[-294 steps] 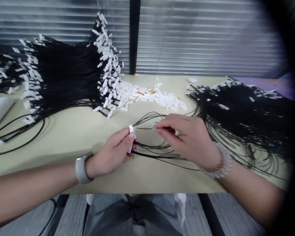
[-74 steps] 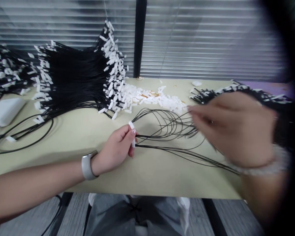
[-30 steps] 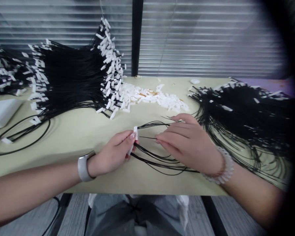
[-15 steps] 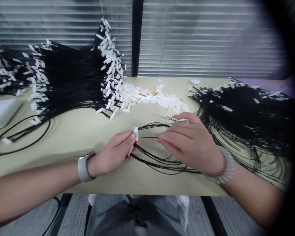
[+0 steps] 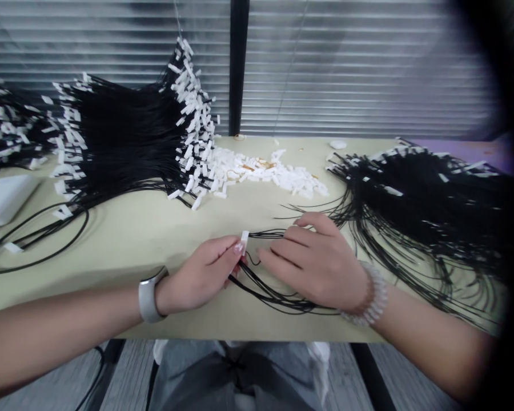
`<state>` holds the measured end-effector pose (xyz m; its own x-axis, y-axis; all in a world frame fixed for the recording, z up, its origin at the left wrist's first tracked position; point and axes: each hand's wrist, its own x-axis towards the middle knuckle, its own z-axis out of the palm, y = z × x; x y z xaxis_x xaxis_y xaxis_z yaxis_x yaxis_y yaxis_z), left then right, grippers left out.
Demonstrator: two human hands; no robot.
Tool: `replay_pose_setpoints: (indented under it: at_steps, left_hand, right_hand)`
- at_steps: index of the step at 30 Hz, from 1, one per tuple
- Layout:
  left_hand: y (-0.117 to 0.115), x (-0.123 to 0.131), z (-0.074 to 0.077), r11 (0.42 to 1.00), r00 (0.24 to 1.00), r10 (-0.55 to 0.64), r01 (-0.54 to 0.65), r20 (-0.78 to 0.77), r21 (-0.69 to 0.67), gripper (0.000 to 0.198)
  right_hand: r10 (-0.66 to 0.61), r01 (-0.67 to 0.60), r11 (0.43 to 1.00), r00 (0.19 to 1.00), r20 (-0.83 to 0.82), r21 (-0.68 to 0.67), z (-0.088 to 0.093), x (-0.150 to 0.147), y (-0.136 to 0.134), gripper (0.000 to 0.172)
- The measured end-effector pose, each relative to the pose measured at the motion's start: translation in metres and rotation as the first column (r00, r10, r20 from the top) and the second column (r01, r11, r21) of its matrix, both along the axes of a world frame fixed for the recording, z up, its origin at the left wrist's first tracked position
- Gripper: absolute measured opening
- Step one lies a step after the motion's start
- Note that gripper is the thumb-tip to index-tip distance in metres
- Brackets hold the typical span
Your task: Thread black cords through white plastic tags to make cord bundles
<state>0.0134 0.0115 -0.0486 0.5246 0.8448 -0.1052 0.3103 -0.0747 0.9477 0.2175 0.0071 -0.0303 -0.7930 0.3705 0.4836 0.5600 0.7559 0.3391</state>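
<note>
Pinched between the thumb and fingers of my left hand (image 5: 205,271) is a small white connector (image 5: 244,237), near the middle of the table. Thin black wires (image 5: 268,294) run from the left fingers toward the right, passing under and behind my right hand (image 5: 321,262). That hand is closed just to the right of the connector, its fingertips at a short curved black wire (image 5: 252,260). Part of the wire bunch is hidden by the right palm. Loose thin wire ends (image 5: 289,211) stick out beyond the right fingers.
A tall stack of black cables (image 5: 120,131) with white ends stands at back left. Beside it lies a heap of small white connectors (image 5: 278,177). A large bunch of black wires (image 5: 432,211) spreads over the right side. A white box (image 5: 8,197) sits at far left.
My right hand has moved left and slightly down, closer to the connector. My left hand has shifted a little right and down with it. The straight wire between them is now curved.
</note>
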Motion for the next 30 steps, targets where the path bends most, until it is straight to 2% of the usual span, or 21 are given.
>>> replay_pose_setpoints:
  at_steps: [4, 8, 15, 18, 20, 23, 25, 27, 28, 30]
  left_hand:
    - [-0.001, 0.001, 0.001, 0.992, 0.999, -0.023, 0.027, -0.036, 0.125, 0.034]
    - [0.000, 0.002, -0.001, 0.987, 0.998, -0.027, 0.034, -0.050, 0.156, 0.034]
    - [0.001, 0.001, -0.002, 0.992, 0.996, -0.021, 0.032, -0.089, 0.120, 0.035]
    - [0.000, 0.000, -0.003, 0.997, 0.999, -0.004, 0.008, -0.050, 0.071, 0.034]
    - [0.000, 0.000, -0.005, 0.999, 0.999, 0.052, -0.052, 0.000, -0.005, 0.033]
    - [0.003, 0.000, -0.008, 0.977, 0.973, 0.210, -0.205, 0.096, -0.066, 0.033]
    - [0.008, 0.001, -0.011, 0.947, 0.926, 0.321, -0.309, 0.200, -0.090, 0.032]
    - [0.012, 0.001, -0.013, 0.920, 0.861, 0.392, -0.363, 0.325, -0.147, 0.030]
    - [0.013, 0.002, -0.014, 0.913, 0.832, 0.409, -0.367, 0.374, -0.180, 0.028]
    - [0.015, 0.002, -0.015, 0.906, 0.800, 0.424, -0.363, 0.424, -0.220, 0.025]
  right_hand:
    - [0.013, -0.011, 0.998, 0.999, 0.041, -0.059, -0.003, -0.003, -0.002, 0.012]
    - [-0.030, 0.032, 0.999, 0.997, 0.065, -0.021, -0.002, -0.003, -0.002, 0.015]
    - [-0.030, 0.033, 0.999, 0.997, 0.070, -0.034, -0.006, -0.008, -0.002, 0.016]
    - [-0.069, 0.075, 0.993, 0.996, 0.056, -0.096, -0.006, -0.007, 0.001, 0.016]
    - [-0.105, 0.101, 0.980, 0.994, -0.013, -0.170, -0.001, -0.003, 0.005, 0.016]
    - [-0.256, 0.186, 0.941, 0.938, -0.234, -0.284, 0.010, 0.011, 0.012, 0.022]
    - [-0.394, 0.279, 0.887, 0.874, -0.286, -0.369, 0.018, 0.025, 0.017, 0.026]
    - [-0.480, 0.363, 0.818, 0.859, -0.180, -0.446, 0.021, 0.037, 0.021, 0.037]
    - [-0.484, 0.389, 0.790, 0.870, -0.092, -0.475, 0.020, 0.042, 0.022, 0.041]
    - [-0.407, 0.380, 0.763, 0.911, 0.069, -0.523, 0.016, 0.045, 0.023, 0.043]
